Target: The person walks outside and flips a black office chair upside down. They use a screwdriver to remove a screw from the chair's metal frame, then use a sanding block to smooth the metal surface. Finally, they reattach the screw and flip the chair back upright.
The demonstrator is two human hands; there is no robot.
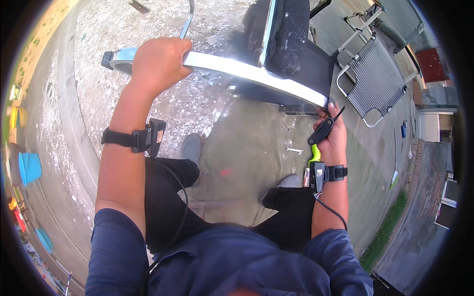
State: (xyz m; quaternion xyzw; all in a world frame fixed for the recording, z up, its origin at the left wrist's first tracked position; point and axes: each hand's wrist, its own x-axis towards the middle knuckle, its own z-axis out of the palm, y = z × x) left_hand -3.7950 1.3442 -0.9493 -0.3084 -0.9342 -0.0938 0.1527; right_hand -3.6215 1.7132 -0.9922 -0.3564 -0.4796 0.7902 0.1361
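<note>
A black padded chair (289, 44) with a chrome frame lies tipped in front of me. Its curved, shiny metal bar (232, 66) runs across from left to right, with a black cap (106, 59) on the left end. My left hand (157, 64) is closed around the bar near that capped end. At the bar's right end is my right hand (335, 135), closed on a black folding hex key set (321, 130) with one thin key swung out. Some of its fingertips touch or lie very near the bar's end; the exact contact is hidden.
On the concrete lie an open-ended wrench (294, 150) and a yellow-green handled thing (314, 154), partly behind my right wrist. A grey mesh folding chair (377, 74) stands at the far right. A blue bucket (29, 168) is at the left. White flakes litter the ground (123, 24).
</note>
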